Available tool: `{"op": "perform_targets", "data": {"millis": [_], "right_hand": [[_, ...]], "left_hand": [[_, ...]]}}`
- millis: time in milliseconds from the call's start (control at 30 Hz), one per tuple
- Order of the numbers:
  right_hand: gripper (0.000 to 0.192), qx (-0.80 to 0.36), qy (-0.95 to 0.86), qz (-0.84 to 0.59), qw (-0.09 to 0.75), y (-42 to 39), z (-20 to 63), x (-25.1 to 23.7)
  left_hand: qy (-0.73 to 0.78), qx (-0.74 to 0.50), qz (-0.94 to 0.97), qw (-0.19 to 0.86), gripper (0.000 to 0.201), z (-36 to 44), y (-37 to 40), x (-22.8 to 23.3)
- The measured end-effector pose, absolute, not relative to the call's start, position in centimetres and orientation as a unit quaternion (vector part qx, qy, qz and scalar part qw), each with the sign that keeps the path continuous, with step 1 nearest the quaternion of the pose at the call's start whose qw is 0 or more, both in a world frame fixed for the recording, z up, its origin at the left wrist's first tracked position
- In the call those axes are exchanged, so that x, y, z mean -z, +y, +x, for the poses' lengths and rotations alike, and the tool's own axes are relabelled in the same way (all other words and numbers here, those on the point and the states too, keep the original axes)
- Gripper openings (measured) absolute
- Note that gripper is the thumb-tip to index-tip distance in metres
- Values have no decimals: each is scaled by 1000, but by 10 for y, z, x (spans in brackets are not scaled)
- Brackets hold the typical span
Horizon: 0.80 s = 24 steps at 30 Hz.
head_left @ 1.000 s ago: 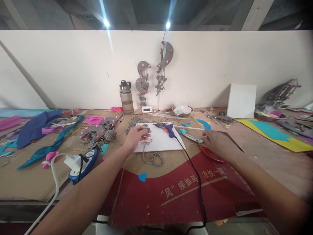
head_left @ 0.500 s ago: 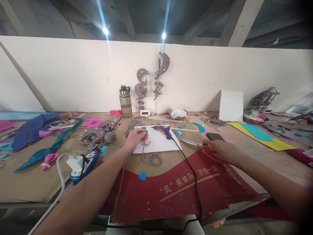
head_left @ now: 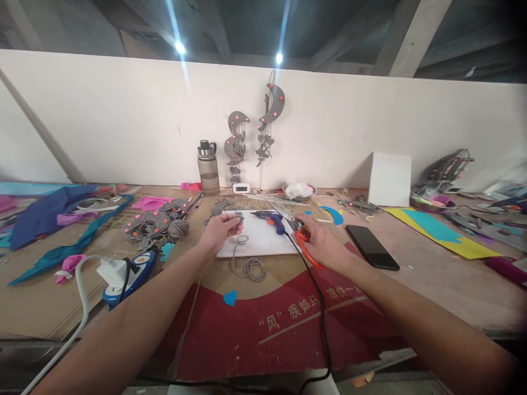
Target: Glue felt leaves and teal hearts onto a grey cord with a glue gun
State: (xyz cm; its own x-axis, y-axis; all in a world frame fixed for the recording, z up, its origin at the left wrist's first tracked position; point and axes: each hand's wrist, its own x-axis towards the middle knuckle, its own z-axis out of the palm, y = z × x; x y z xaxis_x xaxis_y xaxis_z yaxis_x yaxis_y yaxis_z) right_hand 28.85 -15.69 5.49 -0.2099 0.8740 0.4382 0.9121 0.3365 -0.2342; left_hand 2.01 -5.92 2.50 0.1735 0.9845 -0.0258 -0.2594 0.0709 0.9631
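Note:
My left hand (head_left: 217, 233) pinches a small grey felt piece (head_left: 239, 217) over the left side of a white board (head_left: 259, 248). A thin grey cord (head_left: 254, 269) hangs below that hand and lies in loops on the cardboard in front of the board. My right hand (head_left: 323, 240) is closed on scissors (head_left: 308, 254) with orange-red handles, their blades pointing forward and left. Between the hands a blue hot glue gun (head_left: 276, 221) rests on the board, its nozzle facing left. The fingertips partly cover the felt piece, so its exact shape cannot be made out.
A black glue gun cable (head_left: 317, 285) runs toward the front edge. A phone (head_left: 372, 247) lies right of my right hand. At left are a power strip (head_left: 138, 277) and grey felt moons (head_left: 150, 222). A water bottle (head_left: 208, 176) stands behind. A blue heart (head_left: 230, 298) lies in front.
My right hand has moved left with the scissors, from beside the phone to the board's right edge, uncovering the phone. My left hand still pinches the felt piece. The view has shifted slightly.

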Motion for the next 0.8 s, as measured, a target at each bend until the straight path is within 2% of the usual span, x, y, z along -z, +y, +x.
{"op": "perform_targets", "data": {"millis": [67, 333, 500, 800], "right_hand": [[40, 44, -779, -575, 247, -147, 270, -56], [41, 168, -784, -587, 110, -134, 259, -38], [40, 225, -783, -571, 100, -134, 264, -34], [42, 240, -789, -557, 96, -131, 270, -29]], "left_hand": [[388, -509, 447, 625, 12, 20, -58, -25], [382, -495, 409, 664, 8, 23, -61, -28], [389, -462, 428, 673, 6, 25, -66, -31], [393, -451, 412, 687, 4, 29, -70, -33]]}}
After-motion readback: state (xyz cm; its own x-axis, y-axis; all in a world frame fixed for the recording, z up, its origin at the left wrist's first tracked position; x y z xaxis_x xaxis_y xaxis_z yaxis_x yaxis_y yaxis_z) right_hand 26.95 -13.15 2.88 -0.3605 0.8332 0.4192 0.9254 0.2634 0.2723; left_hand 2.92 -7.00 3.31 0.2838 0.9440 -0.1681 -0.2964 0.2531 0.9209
